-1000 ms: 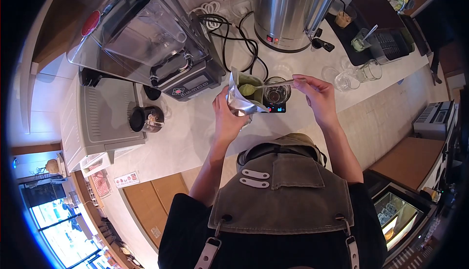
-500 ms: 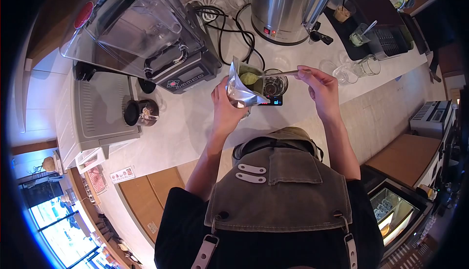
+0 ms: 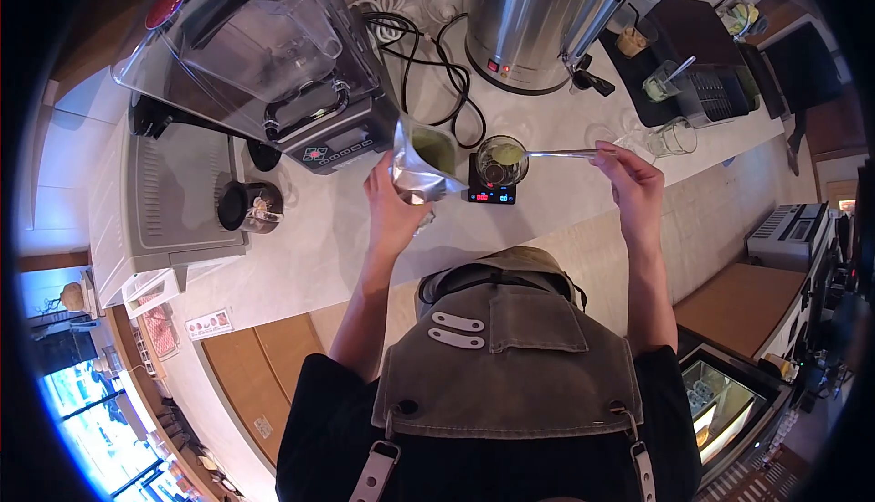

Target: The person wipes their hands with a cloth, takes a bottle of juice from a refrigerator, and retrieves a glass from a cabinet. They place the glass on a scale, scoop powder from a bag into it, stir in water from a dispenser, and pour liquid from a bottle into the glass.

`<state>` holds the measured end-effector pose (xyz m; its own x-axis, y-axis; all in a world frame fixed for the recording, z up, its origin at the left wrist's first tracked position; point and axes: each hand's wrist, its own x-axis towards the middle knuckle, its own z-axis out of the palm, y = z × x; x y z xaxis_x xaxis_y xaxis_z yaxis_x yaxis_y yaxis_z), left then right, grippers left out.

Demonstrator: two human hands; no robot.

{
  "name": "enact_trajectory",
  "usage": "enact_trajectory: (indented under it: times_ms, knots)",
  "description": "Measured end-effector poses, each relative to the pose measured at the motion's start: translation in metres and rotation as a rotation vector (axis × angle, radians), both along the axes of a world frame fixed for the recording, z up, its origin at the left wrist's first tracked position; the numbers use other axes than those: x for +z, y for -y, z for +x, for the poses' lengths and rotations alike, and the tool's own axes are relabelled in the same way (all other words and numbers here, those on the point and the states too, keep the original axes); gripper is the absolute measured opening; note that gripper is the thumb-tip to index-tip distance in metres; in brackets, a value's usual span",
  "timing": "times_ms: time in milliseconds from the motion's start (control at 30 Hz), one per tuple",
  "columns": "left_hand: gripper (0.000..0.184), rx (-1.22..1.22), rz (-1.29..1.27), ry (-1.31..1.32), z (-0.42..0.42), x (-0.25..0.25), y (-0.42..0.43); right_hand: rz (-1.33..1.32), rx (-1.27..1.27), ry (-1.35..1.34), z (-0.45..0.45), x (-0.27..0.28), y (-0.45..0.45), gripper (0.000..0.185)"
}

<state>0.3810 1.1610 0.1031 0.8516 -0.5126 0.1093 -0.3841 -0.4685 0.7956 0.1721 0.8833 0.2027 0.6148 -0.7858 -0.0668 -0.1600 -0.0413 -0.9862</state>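
Note:
My left hand [image 3: 394,215] is wrapped round a silver foil pouch [image 3: 421,177], its mouth open and green powder [image 3: 436,148] showing inside. Between its fingers my right hand [image 3: 629,179] pinches the handle end of a long metal spoon [image 3: 561,153]. The spoon's bowl carries green powder and is over a small clear glass [image 3: 502,172]. That glass stands on a black digital scale [image 3: 491,197] with lit red and blue figures. The pouch is just left of the glass.
A blender [image 3: 319,128] stands behind on the left, with black cables [image 3: 436,78] beside it. At the back is a steel urn [image 3: 538,28] with a tap. Drinking glasses [image 3: 674,138] and a dark tray [image 3: 629,78] are to the right. A black-lidded jar [image 3: 251,208] sits left.
The spoon has come out of the pouch with green powder and moved right, over the glass. My left hand has shifted left with the pouch, uncovering the scale.

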Motion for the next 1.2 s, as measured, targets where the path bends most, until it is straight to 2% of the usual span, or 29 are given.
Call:
enact_trajectory:
  times_ms: [100, 200, 300, 400, 533, 633, 800, 867, 967, 1067, 1100, 1200]
  knots:
    - [0.104, 0.06, 0.013, -0.053, 0.004, 0.002, -0.009, -0.372, 0.174, -0.201, 0.004, -0.012, -0.01, 0.023]
    - [0.106, 0.072, 0.004, -0.074, 0.007, 0.005, -0.014, -0.853, 0.404, -0.059, 0.021, -0.029, -0.03, 0.022]
    - [0.107, 0.078, 0.019, -0.048, 0.008, 0.005, -0.018, -1.07, 0.509, -0.05, 0.02, -0.02, -0.037, 0.022]
    - [0.106, 0.066, 0.015, -0.034, 0.006, 0.01, -0.02, -1.009, 0.48, -0.015, 0.016, 0.003, -0.029, 0.023]
    - [0.103, 0.01, 0.01, -0.007, 0.004, 0.019, -0.022, -0.693, 0.217, -0.056, 0.009, 0.05, -0.022, 0.019]
    - [0.101, -0.047, -0.013, 0.011, 0.002, 0.028, -0.021, -0.713, 0.16, 0.035, 0.011, 0.071, -0.02, 0.018]
    - [0.097, -0.154, -0.044, 0.009, -0.003, 0.057, -0.009, -0.684, 0.517, 0.148, 0.054, 0.064, -0.05, 0.017]
    - [0.095, -0.201, -0.069, 0.048, -0.007, 0.066, -0.004, -0.861, 0.571, 0.317, 0.082, 0.031, -0.056, 0.017]
    - [0.091, -0.228, -0.06, 0.08, -0.011, 0.072, 0.002, -1.188, 0.711, 0.104, 0.098, 0.013, -0.062, 0.022]
    - [0.099, -0.265, -0.004, 0.229, -0.005, 0.056, 0.0, -1.132, 0.868, -0.084, 0.106, 0.014, -0.07, 0.024]
    - [0.096, -0.216, -0.034, 0.145, -0.008, 0.056, 0.0, -1.036, 0.88, -0.043, 0.108, 0.012, -0.072, 0.024]
    - [0.094, -0.233, -0.017, 0.236, -0.007, 0.045, -0.004, -0.785, 0.96, -0.171, 0.11, 0.007, -0.066, 0.024]
